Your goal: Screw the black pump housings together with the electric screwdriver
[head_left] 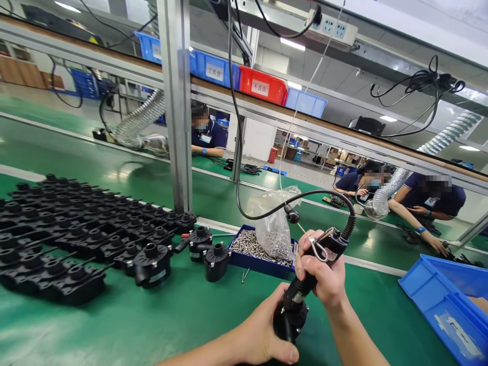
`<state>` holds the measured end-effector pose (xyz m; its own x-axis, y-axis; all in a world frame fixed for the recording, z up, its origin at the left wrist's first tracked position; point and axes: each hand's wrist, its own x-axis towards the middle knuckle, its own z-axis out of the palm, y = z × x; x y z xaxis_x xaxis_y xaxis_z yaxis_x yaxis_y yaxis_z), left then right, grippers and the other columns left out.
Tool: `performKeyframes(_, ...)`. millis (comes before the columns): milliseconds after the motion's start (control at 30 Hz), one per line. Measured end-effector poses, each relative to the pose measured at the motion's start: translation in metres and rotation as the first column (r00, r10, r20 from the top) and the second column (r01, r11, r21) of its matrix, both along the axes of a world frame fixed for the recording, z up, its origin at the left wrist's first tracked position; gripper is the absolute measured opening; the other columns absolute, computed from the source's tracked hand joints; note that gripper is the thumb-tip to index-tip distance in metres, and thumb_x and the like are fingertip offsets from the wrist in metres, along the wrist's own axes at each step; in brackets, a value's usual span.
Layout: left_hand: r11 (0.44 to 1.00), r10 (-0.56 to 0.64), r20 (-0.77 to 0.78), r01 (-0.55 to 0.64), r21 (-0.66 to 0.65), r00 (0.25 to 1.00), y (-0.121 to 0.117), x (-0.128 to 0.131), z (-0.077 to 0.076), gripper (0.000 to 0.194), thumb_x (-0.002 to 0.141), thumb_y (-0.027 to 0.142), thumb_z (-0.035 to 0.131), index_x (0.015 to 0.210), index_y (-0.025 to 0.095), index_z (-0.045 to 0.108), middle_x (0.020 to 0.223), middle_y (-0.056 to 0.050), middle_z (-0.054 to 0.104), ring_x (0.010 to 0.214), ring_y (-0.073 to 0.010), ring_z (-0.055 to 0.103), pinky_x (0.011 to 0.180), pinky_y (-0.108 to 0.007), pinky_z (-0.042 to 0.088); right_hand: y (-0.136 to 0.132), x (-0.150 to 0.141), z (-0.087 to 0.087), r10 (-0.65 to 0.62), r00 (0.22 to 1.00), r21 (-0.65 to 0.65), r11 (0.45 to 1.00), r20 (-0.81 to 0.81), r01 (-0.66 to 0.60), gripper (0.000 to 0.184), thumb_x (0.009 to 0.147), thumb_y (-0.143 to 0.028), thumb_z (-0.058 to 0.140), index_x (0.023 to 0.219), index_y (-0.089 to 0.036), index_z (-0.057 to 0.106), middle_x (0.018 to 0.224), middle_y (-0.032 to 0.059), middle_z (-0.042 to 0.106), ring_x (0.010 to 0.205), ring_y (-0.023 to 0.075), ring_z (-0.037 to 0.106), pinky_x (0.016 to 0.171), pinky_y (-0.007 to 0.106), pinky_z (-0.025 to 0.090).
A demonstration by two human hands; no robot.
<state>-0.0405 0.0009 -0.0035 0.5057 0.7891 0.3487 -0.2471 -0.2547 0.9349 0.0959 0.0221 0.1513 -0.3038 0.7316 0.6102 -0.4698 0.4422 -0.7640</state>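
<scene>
My right hand [324,274] is wrapped around a black corded electric screwdriver [299,292], which hangs from a thin cable and points down. Its lower end meets a black pump housing [290,323] at the front of the green bench. Around the left side of that housing curls my left hand [263,325], thumb toward me. The fingers partly hide the housing. Just beyond sits a blue tray [247,263] full of silver screws [246,241], with a clear plastic bag [274,223] of screws on top. Two loose screws [245,276] lie before the tray.
Rows of black pump housings [87,223] cover the left of the bench. A few single pumps [216,262] stand near the tray. A blue bin [446,305] is at right. A metal post [175,112] rises behind. Co-workers [430,198] sit across the line.
</scene>
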Motion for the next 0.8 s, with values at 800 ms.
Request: performKeyframes(800,0.997,-0.075,0.112,0.074,0.013,0.991,-0.005,0.006,0.026,0.098,0.063,0.055,0.102,0.142,0.016,0.057,0.138,-0.017,0.064,0.133,-0.0426,0.056,0.119,-0.055,0.038,-0.01,-0.017,-0.014,-0.044,0.998,0.092,0.995,0.043,0.039,0.014,0.088,-0.026,0.075,0.092,-0.019,0.063,0.084,0.0006,0.057,0.049,0.0081,0.045,0.044,0.024,0.037)
